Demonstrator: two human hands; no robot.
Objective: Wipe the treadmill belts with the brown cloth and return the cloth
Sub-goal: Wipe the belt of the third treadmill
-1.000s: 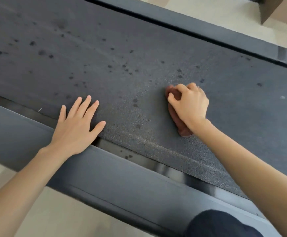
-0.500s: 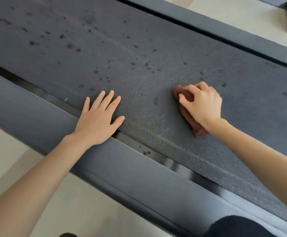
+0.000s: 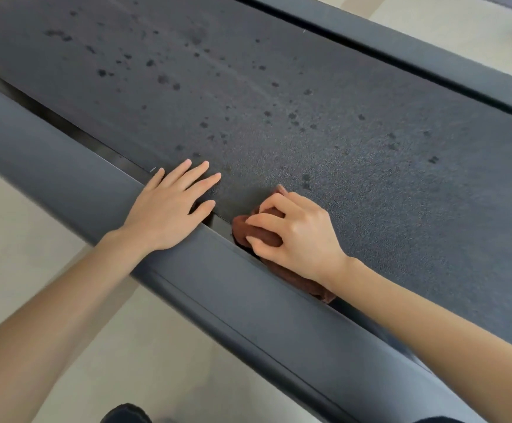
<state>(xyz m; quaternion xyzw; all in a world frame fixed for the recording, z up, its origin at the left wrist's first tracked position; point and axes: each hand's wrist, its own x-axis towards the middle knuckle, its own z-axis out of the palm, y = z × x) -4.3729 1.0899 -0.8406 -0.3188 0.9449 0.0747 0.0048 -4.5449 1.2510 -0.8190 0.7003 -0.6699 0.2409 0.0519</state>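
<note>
The cloth (image 3: 242, 230) lay bunched on the near edge of the belt (image 3: 325, 141), right where the belt met the near rail (image 3: 218, 285), with one end trailing under the wrist along the gap. The right hand (image 3: 300, 236) was clamped on it, fingers curled over the wad and pressing it down. Just left of the cloth, the left hand (image 3: 166, 212) lay flat and spread, holding nothing, its palm on the rail and its fingertips reaching onto the belt. The two hands were near each other but apart. Beyond the cloth the belt carried a scatter of dark spots (image 3: 163, 78), thickest up and to the left of it and thinner toward the far rail (image 3: 432, 58). The patch right around the cloth looked largely free of them. On the near side of the cloth, past the rail, was pale floor (image 3: 50, 239). By these signs the wiping step was in hand, at the belt's near edge, and a good way from done. Returning the cloth was not yet due. The next move probably called for firm downward pressure on the cloth and a sweep away from the near rail over the spotted part, with the left hand as a brace. Care would be needed that the trailing end did not catch in the gap.
</note>
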